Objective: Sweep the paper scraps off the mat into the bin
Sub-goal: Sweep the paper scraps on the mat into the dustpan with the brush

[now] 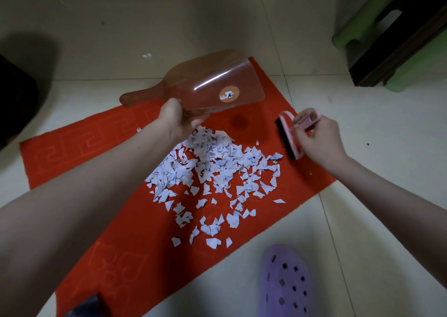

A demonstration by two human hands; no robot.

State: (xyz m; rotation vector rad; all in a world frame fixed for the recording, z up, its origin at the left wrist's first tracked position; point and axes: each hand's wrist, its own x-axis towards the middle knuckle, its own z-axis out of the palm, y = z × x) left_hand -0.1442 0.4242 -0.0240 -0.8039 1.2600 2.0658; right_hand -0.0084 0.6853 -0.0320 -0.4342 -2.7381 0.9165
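A red mat (101, 162) lies on the tiled floor, with several white paper scraps (212, 171) heaped and scattered over its middle. My left hand (176, 120) grips the side edge of a clear pink dustpan (212, 84), held tilted above the far part of the mat with its handle pointing left. My right hand (319, 137) pinches the loop handle of a small pink brush (290, 135) with dark bristles, standing at the mat's right edge beside the scraps.
A dark bin (17, 99) sits at the left edge of view. A green stool (377, 14) and dark furniture (399, 50) stand at the upper right. A purple clog (285, 285) rests on the floor near the mat's front. Two stray scraps (147, 55) lie beyond the mat.
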